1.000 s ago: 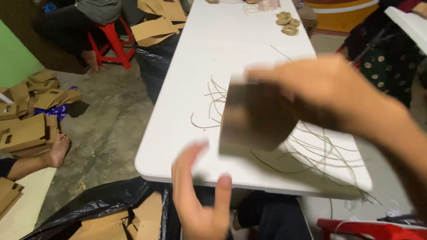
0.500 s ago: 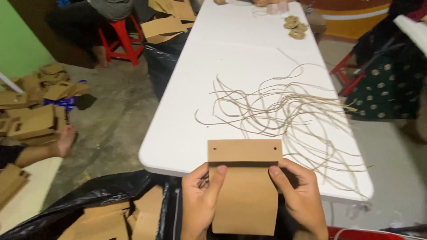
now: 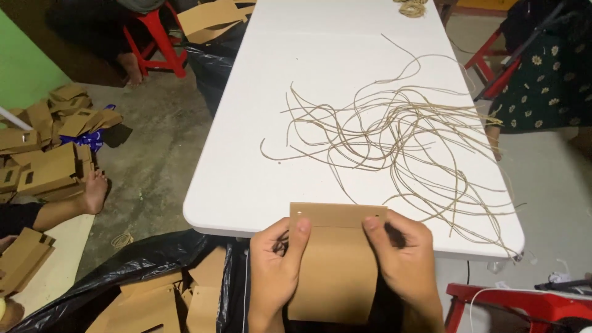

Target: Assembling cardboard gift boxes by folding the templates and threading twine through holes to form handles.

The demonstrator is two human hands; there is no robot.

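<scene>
We now hold the brown paper bag (image 3: 336, 265) flat at the desk (image 3: 246, 185) edge, left hand (image 3: 275, 265) and right hand (image 3: 404, 262) gripping its sides; earlier one hand gripped it. Strings (image 3: 394, 135) lie beyond.

Brown paper bag (image 3: 336, 271), tan cords (image 3: 401, 135), white table (image 3: 320, 68), red stool (image 3: 157, 37).

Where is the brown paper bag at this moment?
In the head view, the bag is bottom centre, held between both hands at the table's near edge, just below the strings.

One head-worn view; looks steeply down, close over the white table (image 3: 345, 80).
</scene>
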